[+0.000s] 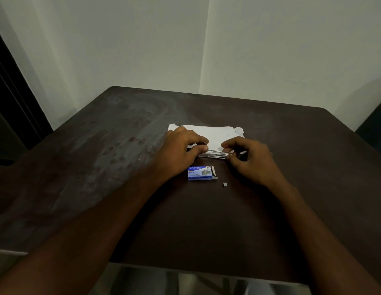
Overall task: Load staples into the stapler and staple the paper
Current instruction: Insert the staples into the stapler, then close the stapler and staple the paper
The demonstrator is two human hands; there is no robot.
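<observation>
The stapler is held flat on the table, just in front of the paper, pinched at its 2 ends by the left hand and right hand, probably so staples can be fed in. A small metal piece is gripped in the left fingertips. Near the person, the blue staple box, marked "kangaro", lies open, with a loose staple strip beside it.

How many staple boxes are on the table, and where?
1. The blue staple box lies on the dark table, nearer to the person than the stapler, between the two wrists, with its right end flap open. No other box shows; the hands could hide little.
</observation>
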